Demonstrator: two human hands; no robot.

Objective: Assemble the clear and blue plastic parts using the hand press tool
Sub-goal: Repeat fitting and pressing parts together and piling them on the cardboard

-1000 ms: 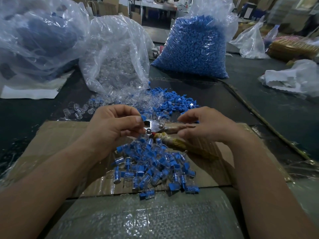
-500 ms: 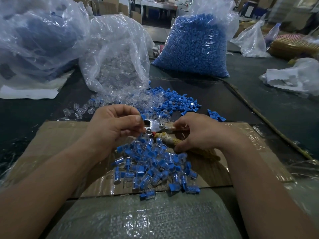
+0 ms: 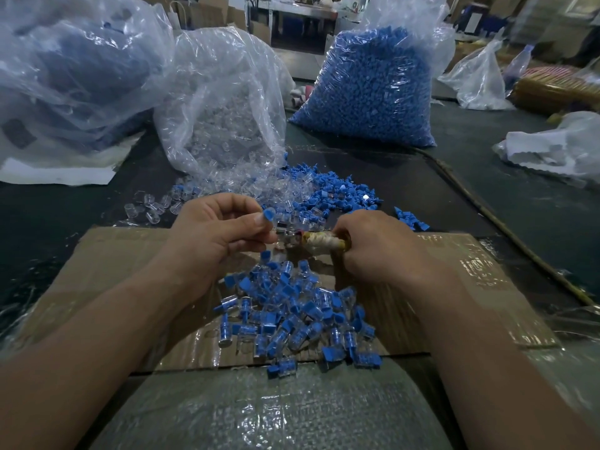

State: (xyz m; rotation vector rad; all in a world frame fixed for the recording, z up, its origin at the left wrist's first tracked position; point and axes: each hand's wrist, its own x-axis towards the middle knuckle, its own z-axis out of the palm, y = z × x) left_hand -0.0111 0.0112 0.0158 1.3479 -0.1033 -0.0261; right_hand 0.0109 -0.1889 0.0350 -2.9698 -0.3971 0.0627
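Observation:
My left hand [image 3: 214, 232] pinches a small blue plastic part [image 3: 269, 215] between thumb and fingers, right beside the metal head of the hand press tool [image 3: 319, 242]. My right hand [image 3: 376, 248] grips the tool's tape-wrapped handles. The tool's jaws are mostly hidden between the two hands. Below the hands lies a pile of joined clear-and-blue pieces [image 3: 292, 310] on a taped cardboard sheet [image 3: 454, 287]. Loose blue parts [image 3: 337, 193] and loose clear parts [image 3: 152, 207] are scattered just beyond the hands.
An open bag of clear parts [image 3: 224, 102] stands behind the hands, a full bag of blue parts [image 3: 373, 89] to its right, a large bag [image 3: 65, 66] at far left. Crumpled plastic bags [image 3: 558, 147] lie at right. A thin stick [image 3: 506, 228] runs diagonally across the dark table.
My right hand has closed round the tool's wrapped handles and lifted them slightly. The left hand keeps its pinch on the blue part at the tool's head.

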